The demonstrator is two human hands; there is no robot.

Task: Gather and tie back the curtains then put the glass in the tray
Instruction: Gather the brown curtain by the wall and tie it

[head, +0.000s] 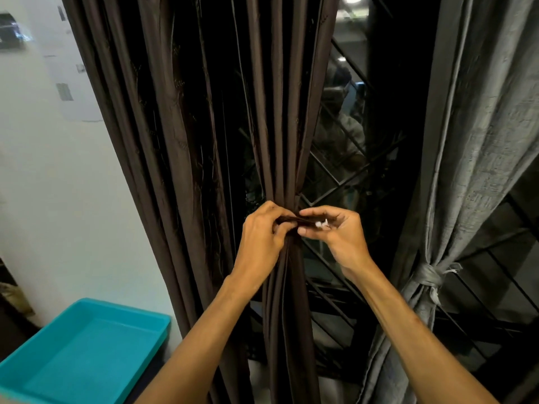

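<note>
A brown curtain [280,158] is bunched at mid-height, its tie-back strap [304,220] pinched by the left hand [259,237] and right hand [339,233]. A window grille [350,182] is exposed between it and a knotted grey curtain [472,170] at right; a teal tray [87,305] is seen lower left.

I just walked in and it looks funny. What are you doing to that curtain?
A person is tying back the dark brown curtain. The left hand and the right hand both pinch a brown tie band wrapped round its gathered folds. The grey curtain on the right is already knotted back. The teal tray waits at lower left, and no glass is in view.
</note>
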